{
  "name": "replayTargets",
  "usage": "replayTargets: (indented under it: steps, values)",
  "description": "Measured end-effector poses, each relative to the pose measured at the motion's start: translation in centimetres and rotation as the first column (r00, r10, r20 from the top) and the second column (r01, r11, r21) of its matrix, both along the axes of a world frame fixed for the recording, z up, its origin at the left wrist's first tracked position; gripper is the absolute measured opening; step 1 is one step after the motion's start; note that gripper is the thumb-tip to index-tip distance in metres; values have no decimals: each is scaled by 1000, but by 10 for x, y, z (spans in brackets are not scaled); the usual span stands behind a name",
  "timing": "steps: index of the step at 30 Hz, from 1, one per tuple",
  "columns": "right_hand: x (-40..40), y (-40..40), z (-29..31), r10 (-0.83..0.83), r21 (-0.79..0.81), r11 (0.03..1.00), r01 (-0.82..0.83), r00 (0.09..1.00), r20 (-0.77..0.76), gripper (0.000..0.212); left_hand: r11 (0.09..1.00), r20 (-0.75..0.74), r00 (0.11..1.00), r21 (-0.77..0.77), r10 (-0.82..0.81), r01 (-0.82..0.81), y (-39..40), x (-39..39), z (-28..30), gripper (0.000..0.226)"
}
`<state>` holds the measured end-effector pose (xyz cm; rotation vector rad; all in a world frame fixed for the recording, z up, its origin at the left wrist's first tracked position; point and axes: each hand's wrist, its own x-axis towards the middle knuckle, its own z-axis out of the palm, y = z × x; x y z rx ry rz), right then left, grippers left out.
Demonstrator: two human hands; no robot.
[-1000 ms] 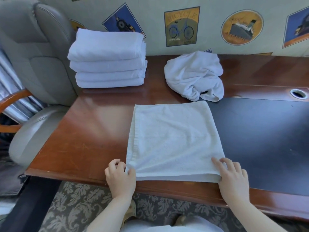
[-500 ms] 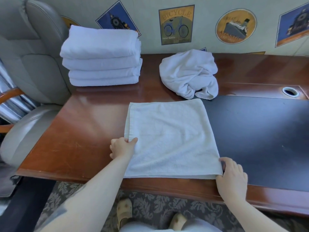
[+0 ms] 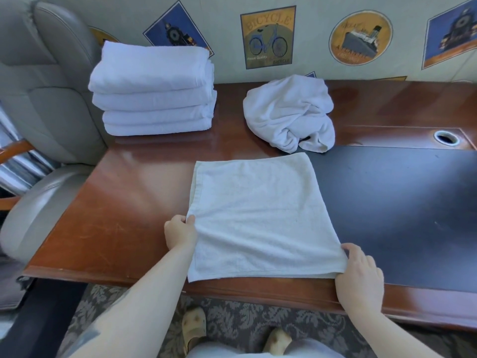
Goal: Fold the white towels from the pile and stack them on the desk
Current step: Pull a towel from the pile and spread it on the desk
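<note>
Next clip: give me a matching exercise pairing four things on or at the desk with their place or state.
Things:
1. stack of folded towels
2. crumpled towel
3. flat towel
4. right hand

Places or states:
A. spread at the desk's near edge
B. bunched up at the back, middle of the desk
C. gripping the flat towel's near right corner
D. piled at the back left corner of the desk

Pairs: 1-D, 2-B, 3-A, 4-C

Bare forearms, no sleeves; dark tattoo [image 3: 87, 337] on left forearm. Beige perforated clogs [image 3: 194, 328], light trousers [image 3: 258, 353].
</note>
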<state>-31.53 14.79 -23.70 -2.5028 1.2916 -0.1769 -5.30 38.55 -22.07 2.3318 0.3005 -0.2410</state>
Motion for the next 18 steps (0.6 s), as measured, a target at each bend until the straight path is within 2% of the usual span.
replayTargets:
  steps: [3, 5, 8, 9, 11, 13, 15, 16, 18]
  values:
    - [-6, -3, 5, 104, 42, 993, -108, 991, 81, 46, 998, -82, 995, -13, -63, 62, 5, -6, 1, 40]
    - [-13, -1, 11, 204, -6, 978, -207, 957, 208, 48, 984, -71, 991, 133, -113, 122, 9, -15, -4, 35]
    - [-2, -4, 22, 244, -92, 970, -226, 913, 326, 50, 948, -1, 991, 292, -133, 127, 9, -22, -5, 25]
    - [10, -5, 27, 227, -80, 974, -212, 922, 313, 47, 944, 7, 992, 309, -123, 115, 8, -23, -3, 22]
    - [40, -5, 31, 255, -62, 967, -249, 955, 149, 40, 954, 43, 997, 295, -65, 50, 5, -24, 0, 18]
    - [72, -1, 27, 351, -13, 936, -351, 936, -37, 48, 964, 148, 987, 264, -60, 19, -3, -26, 4, 40]
    - [100, 3, 22, 422, 49, 907, -419, 901, -102, 56, 942, 208, 960, 315, -189, 117, -16, -25, 8, 49]
    - [111, 5, 20, 443, 77, 896, -437, 888, -119, 58, 926, 192, 953, 342, -234, 159, -24, -20, 9, 48]
    - [128, 10, 19, 487, 126, 873, -471, 860, -156, 58, 932, 88, 976, 324, -201, 163, -34, -3, 11, 43]
